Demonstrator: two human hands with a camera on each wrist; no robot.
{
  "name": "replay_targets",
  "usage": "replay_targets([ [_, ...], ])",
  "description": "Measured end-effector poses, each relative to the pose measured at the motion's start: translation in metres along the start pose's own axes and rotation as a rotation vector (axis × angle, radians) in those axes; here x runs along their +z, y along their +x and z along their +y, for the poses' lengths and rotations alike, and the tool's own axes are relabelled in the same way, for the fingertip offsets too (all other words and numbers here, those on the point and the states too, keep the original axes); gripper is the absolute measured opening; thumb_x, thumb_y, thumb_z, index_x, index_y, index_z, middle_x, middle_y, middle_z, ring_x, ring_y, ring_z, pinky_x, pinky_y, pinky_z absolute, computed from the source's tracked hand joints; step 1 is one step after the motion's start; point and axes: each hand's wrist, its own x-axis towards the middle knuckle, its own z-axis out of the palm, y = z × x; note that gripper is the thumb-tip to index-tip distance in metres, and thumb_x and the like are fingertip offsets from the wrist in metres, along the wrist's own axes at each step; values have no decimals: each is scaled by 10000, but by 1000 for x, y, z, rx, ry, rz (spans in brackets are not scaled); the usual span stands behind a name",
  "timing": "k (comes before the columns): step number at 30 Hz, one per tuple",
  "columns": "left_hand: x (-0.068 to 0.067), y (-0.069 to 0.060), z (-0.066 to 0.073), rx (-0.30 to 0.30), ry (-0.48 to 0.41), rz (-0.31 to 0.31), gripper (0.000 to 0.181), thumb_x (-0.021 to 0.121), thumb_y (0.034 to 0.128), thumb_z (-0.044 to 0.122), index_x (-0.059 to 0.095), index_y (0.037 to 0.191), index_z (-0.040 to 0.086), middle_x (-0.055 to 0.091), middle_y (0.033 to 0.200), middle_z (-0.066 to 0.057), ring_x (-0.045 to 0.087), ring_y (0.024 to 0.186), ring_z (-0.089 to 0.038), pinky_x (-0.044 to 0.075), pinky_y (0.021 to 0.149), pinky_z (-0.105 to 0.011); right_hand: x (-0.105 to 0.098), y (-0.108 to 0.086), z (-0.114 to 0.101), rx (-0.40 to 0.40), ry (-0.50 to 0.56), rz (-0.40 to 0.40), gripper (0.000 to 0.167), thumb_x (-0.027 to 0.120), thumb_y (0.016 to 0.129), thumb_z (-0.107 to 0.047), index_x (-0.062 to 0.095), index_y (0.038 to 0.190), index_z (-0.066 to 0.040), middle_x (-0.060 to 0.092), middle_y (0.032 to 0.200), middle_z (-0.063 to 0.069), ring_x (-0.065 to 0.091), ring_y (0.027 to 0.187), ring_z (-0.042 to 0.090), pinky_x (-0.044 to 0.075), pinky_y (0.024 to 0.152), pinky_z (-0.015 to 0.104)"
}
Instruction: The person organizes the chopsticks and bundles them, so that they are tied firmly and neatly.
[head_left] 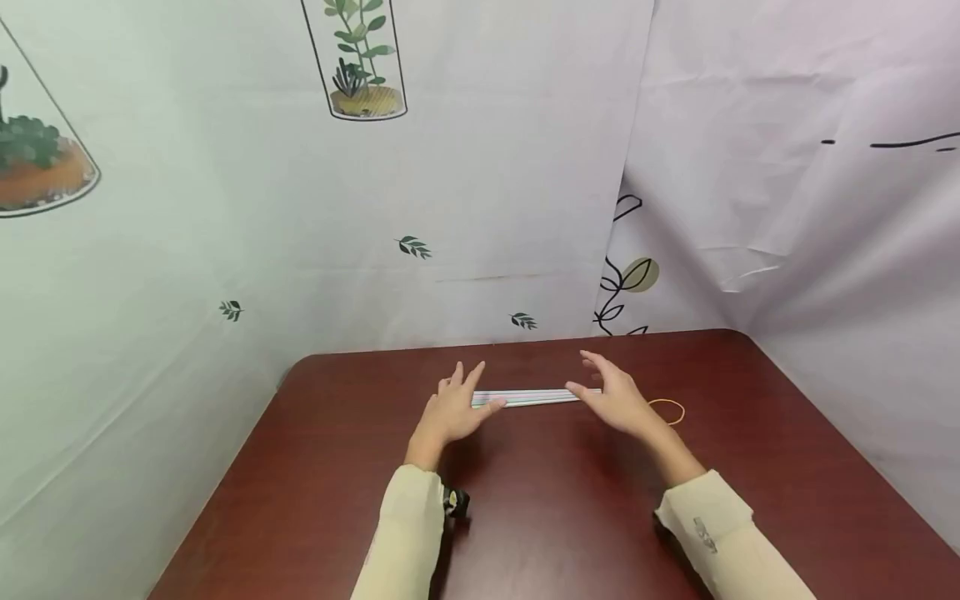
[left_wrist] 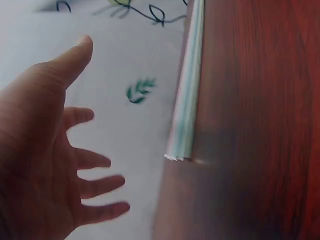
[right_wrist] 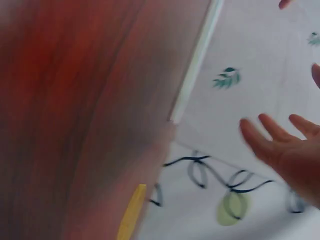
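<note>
On the desk [head_left: 562, 533], in the head view, a bundle of pale strips [head_left: 536, 397] lies between your left hand [head_left: 452, 410] and right hand [head_left: 621, 402], both empty with fingers spread; an orange rubber band [head_left: 683, 408] sits just right of the latter. If you pinch unevenly, the strips could fan apart, as no binding shows. In the left wrist view, the bundle looks slender, pastel-striped, its end slightly staggered. In the right wrist view, it blurs into one whitish-green edge.

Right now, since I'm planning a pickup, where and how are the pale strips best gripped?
Probably at both ends, coming in from left and right: the strips are long and thin, lying crosswise on the table, and the wrist views show each end uncovered.
</note>
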Motion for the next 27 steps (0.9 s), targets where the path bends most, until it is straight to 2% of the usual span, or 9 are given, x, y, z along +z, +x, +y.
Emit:
replay_targets([
  [3, 7, 10, -11, 14, -127, -18, 814, 636, 914, 538, 304, 1560, 171, 297, 1565, -233, 312, 1374, -526, 331, 1016, -686, 0, 10, 14, 38, 124, -1, 514, 625, 960, -94, 438, 1422, 32, 515, 1361, 317, 551, 1202, 489, 470, 959, 559],
  [5, 12, 16, -18, 9, -190, -43, 833, 683, 904, 486, 300, 1560, 145, 358, 1527, -226, 322, 1368, -509, 334, 1019, -676, 0, 14, 23, 59, 171, -10, 473, 603, 939, 9, 463, 1387, 67, 519, 1338, 342, 553, 1183, 508, 478, 952, 551],
  [8, 19, 22, -26, 7, -249, -73, 878, 749, 874, 416, 292, 1557, 108, 439, 1448, -224, 382, 1333, -460, 356, 1028, -630, 0, 19, 34, 93, 188, -27, 462, 603, 913, 56, 486, 1358, 94, 517, 1334, 352, 548, 1182, 517, 476, 957, 546],
  [11, 23, 28, -30, 10, -276, -82, 916, 809, 829, 351, 306, 1548, 87, 479, 1405, -235, 432, 1312, -422, 379, 1035, -584, 0, 25, 42, 137, 171, -45, 480, 653, 898, 19, 500, 1347, 92, 522, 1343, 336, 539, 1195, 509, 461, 975, 549],
  [15, 27, 34, -32, -4, -282, -86, 895, 859, 778, 253, 376, 1513, 84, 520, 1384, -212, 481, 1277, -388, 406, 1028, -540, 1, 32, 53, 202, 169, -94, 539, 725, 856, -15, 509, 1335, 104, 530, 1341, 326, 538, 1207, 482, 449, 990, 541],
  [18, 30, 36, -33, -21, -271, -84, 778, 859, 774, 169, 477, 1444, 73, 575, 1329, -177, 511, 1239, -369, 423, 1015, -514, 3, 37, 60, 234, 181, -136, 579, 761, 804, 13, 521, 1320, 117, 543, 1324, 327, 553, 1201, 459, 463, 983, 509],
  [23, 33, 41, -33, -17, -224, -61, 538, 828, 804, 110, 608, 1289, 27, 650, 1210, -148, 587, 1131, -325, 465, 968, -472, 7, 42, 68, 239, 195, -200, 601, 785, 713, 108, 549, 1264, 149, 617, 1205, 310, 608, 1139, 425, 513, 937, 433],
  [27, 34, 48, -33, -12, -181, -70, 469, 810, 829, 134, 628, 1246, 19, 658, 1175, -139, 600, 1099, -306, 476, 952, -457, 5, 46, 70, 229, 162, -217, 583, 786, 662, 152, 592, 1212, 144, 670, 1101, 257, 652, 1038, 362, 542, 877, 383],
])
